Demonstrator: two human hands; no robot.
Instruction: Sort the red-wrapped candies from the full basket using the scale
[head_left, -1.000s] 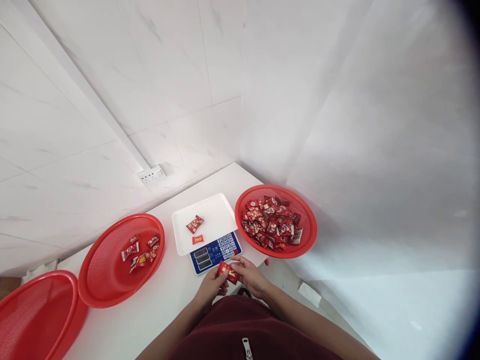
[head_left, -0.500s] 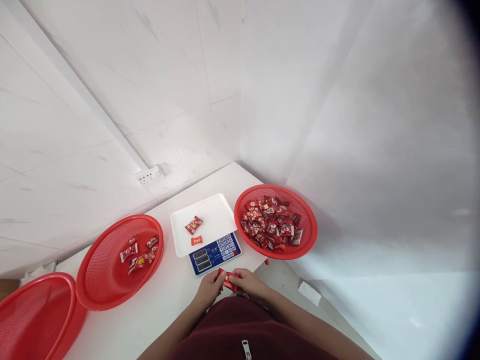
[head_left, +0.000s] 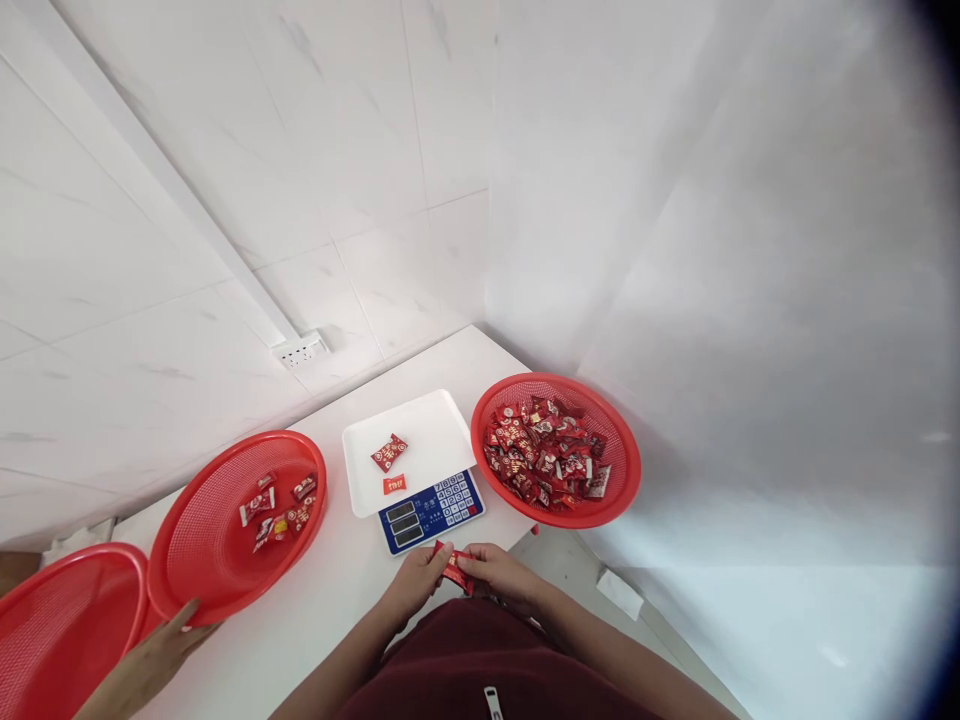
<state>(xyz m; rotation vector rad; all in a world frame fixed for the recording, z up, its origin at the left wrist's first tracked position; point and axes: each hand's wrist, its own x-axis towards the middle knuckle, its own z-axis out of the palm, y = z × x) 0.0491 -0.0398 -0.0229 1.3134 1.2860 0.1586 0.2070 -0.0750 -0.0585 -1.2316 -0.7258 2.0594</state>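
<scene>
Close to my body, a red candy packet (head_left: pixel 454 572) is pinched between both hands. My left hand (head_left: pixel 415 580) is closed on its left end, and my right hand (head_left: pixel 499 573) on its right end. Just beyond my hands is a scale with a blue keypad panel (head_left: pixel 433 512) and a white tray (head_left: pixel 435 430). On that tray lie a red packet with gold print (head_left: pixel 389 453) and a smaller orange-red packet (head_left: pixel 394 485). To the right of the scale, a red mesh basket (head_left: pixel 632 465) holds a heap of red packets (head_left: pixel 544 450).
A second red basket (head_left: pixel 187 500) with several packets (head_left: pixel 281 515) stands left of the scale. Another person's hand (head_left: pixel 169 650) touches its near rim. Farther left is a third red basket (head_left: pixel 67 640). A wall socket (head_left: pixel 300 350) sits above the white table (head_left: pixel 330 620).
Another person's hand has come in from the lower left to the middle basket's rim, and that basket has shifted slightly. My hands keep hold of the candy packet, nearly in place.
</scene>
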